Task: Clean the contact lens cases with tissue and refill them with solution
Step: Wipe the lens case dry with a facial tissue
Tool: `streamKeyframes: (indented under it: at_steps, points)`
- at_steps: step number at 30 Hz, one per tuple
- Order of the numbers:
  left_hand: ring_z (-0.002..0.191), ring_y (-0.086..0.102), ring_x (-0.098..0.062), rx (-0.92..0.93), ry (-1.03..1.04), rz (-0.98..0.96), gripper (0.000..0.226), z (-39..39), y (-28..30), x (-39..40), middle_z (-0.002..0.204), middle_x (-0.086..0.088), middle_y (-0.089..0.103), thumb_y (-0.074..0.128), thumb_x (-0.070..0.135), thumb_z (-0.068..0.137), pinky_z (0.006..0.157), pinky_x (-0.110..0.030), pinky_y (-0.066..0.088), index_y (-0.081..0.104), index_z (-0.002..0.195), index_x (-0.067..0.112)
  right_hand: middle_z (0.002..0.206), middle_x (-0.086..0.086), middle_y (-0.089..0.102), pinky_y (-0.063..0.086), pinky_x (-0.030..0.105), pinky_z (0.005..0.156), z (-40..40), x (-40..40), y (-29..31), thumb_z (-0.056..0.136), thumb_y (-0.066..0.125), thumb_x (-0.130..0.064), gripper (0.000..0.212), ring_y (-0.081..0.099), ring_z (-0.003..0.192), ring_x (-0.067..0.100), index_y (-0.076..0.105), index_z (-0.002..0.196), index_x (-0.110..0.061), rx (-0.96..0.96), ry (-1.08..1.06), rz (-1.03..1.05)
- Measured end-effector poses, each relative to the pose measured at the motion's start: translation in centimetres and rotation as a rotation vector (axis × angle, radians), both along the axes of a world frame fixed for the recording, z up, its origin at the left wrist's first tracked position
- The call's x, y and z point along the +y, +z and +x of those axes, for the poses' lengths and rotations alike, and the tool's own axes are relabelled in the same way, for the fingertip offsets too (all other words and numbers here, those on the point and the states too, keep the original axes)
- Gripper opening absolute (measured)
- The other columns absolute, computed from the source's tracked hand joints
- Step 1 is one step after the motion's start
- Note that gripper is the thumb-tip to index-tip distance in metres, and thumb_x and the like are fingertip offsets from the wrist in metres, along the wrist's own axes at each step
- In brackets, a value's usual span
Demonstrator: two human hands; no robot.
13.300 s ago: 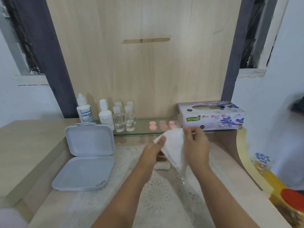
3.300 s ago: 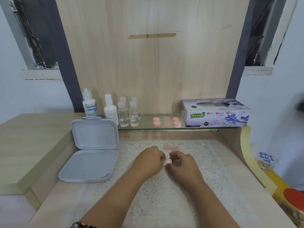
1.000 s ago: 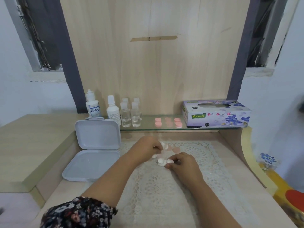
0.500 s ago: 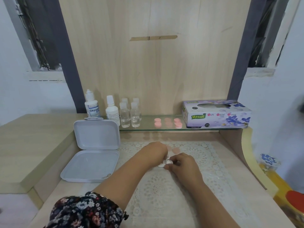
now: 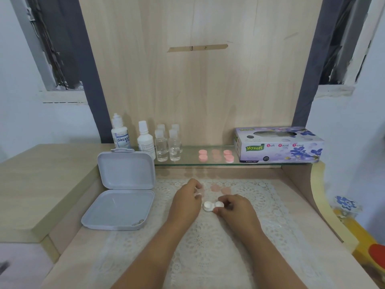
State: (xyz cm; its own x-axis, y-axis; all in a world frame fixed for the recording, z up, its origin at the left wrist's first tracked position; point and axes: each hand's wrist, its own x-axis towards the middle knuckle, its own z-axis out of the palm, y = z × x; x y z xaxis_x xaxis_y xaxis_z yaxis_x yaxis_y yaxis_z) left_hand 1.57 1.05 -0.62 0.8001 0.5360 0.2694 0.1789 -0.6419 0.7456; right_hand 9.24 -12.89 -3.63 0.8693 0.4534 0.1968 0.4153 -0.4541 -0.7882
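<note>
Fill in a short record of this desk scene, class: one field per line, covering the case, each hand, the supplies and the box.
Lens case: white, caps off, on the lace mat
Right hand: pinches the case's right end
Left hand: holds a small white cap, apparently
Glass shelf: bottles, pink caps, tissue box
Grey box: open, left of the mat

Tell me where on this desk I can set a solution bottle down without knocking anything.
Free: the lace mat right of the right hand, up to the desk's curved edge, and the raised wooden ledge left of the open grey box. Crowded: around the white lens case and left hand, and the glass shelf with bottles, pink caps and tissue box.
</note>
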Motion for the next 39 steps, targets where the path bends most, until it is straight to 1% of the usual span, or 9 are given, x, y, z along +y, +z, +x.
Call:
streamKeyframes:
  at_steps: [3, 11, 17, 22, 26, 30, 33, 36, 39]
  points:
    - [0.092, 0.051, -0.009, -0.039, -0.012, 0.073, 0.027, 0.1, -0.6, -0.6, 0.095, 0.005, 0.057, 0.049, -0.001, 0.087, 0.073, -0.012, 0.038, 0.063, 0.095, 0.021, 0.096, -0.017, 0.056, 0.046, 0.029, 0.086, -0.3, -0.1, 0.2, 0.076, 0.074, -0.040, 0.041, 0.053, 0.101, 0.008, 0.066, 0.115, -0.030, 0.004, 0.009, -0.034]
    - [0.086, 0.052, -0.001, -0.118, 0.046, 0.096, 0.026, -0.3, -1.7, -0.7, 0.096, 0.006, 0.048, 0.056, 0.007, 0.090, 0.072, -0.006, 0.038, 0.068, 0.097, 0.030, 0.093, -0.018, 0.062, 0.052, 0.035, 0.085, -0.8, -0.3, 0.7, 0.070, 0.070, -0.036, 0.051, 0.057, 0.098, 0.006, 0.062, 0.120, -0.037, 0.070, 0.022, -0.031]
    - [0.097, 0.054, -0.010, -0.131, -0.050, 0.130, 0.028, 0.0, -2.1, -0.8, 0.096, 0.015, 0.048, 0.062, 0.011, 0.087, 0.087, -0.025, 0.047, 0.063, 0.096, 0.037, 0.102, -0.017, 0.062, 0.051, 0.031, 0.085, -1.1, -0.4, 1.0, 0.082, 0.067, -0.029, 0.043, 0.060, 0.095, 0.002, 0.057, 0.117, -0.052, 0.114, 0.053, 0.154]
    - [0.103, 0.049, -0.013, -0.145, -0.059, 0.182, 0.028, -0.2, -2.2, -0.7, 0.099, 0.017, 0.048, 0.060, 0.011, 0.085, 0.094, -0.030, 0.043, 0.065, 0.099, 0.034, 0.095, -0.014, 0.064, 0.047, 0.029, 0.081, -0.9, -0.4, 1.1, 0.089, 0.063, -0.022, 0.014, 0.057, 0.089, 0.008, 0.072, 0.091, -0.033, 0.024, 0.056, 0.052]
    - [0.094, 0.041, -0.005, -0.267, -0.071, 0.366, 0.017, -0.6, -2.3, -0.9, 0.088, 0.021, 0.052, 0.062, 0.018, 0.076, 0.085, -0.021, 0.034, 0.068, 0.088, 0.029, 0.085, -0.008, 0.065, 0.046, 0.024, 0.071, -1.1, -0.4, 1.3, 0.091, 0.062, -0.019, 0.015, 0.059, 0.080, 0.009, 0.068, 0.080, -0.027, 0.053, -0.025, 0.194]
    - [0.093, 0.037, -0.007, -0.152, -0.088, 0.445, 0.015, -0.8, -2.5, -1.0, 0.086, 0.018, 0.047, 0.064, 0.035, 0.081, 0.084, -0.023, 0.029, 0.075, 0.091, 0.033, 0.091, -0.002, 0.064, 0.041, 0.022, 0.065, -1.1, -0.4, 1.4, 0.090, 0.058, -0.015, 0.013, 0.059, 0.081, 0.012, 0.063, 0.080, -0.022, 0.088, -0.150, 0.331]
    - [0.098, 0.035, -0.007, -0.028, -0.090, 0.414, 0.018, -0.8, -2.3, -1.1, 0.093, 0.017, 0.046, 0.066, 0.040, 0.084, 0.089, -0.024, 0.030, 0.074, 0.098, 0.034, 0.099, -0.006, 0.060, 0.040, 0.022, 0.073, -1.3, -0.7, 1.6, 0.082, 0.055, -0.014, 0.013, 0.056, 0.093, 0.013, 0.059, 0.071, -0.018, 0.036, -0.190, 0.433]
    - [0.100, 0.038, -0.007, -0.009, -0.104, 0.305, 0.015, -0.8, -2.4, -1.0, 0.097, 0.017, 0.052, 0.068, 0.041, 0.083, 0.090, -0.023, 0.033, 0.075, 0.092, 0.032, 0.100, -0.016, 0.061, 0.035, 0.015, 0.080, -1.9, -1.0, 1.8, 0.077, 0.055, -0.019, 0.018, 0.049, 0.103, 0.003, 0.058, 0.060, -0.014, -0.092, -0.137, 0.343]
    - [0.100, 0.042, -0.009, -0.004, -0.133, 0.254, 0.010, -0.7, -2.3, -0.8, 0.097, 0.015, 0.063, 0.069, 0.033, 0.083, 0.090, -0.025, 0.036, 0.075, 0.087, 0.025, 0.080, -0.014, 0.063, 0.037, 0.011, 0.075, -2.3, -0.6, 1.5, 0.085, 0.065, -0.022, 0.021, 0.054, 0.089, 0.001, 0.065, 0.065, -0.015, -0.146, -0.068, 0.149]
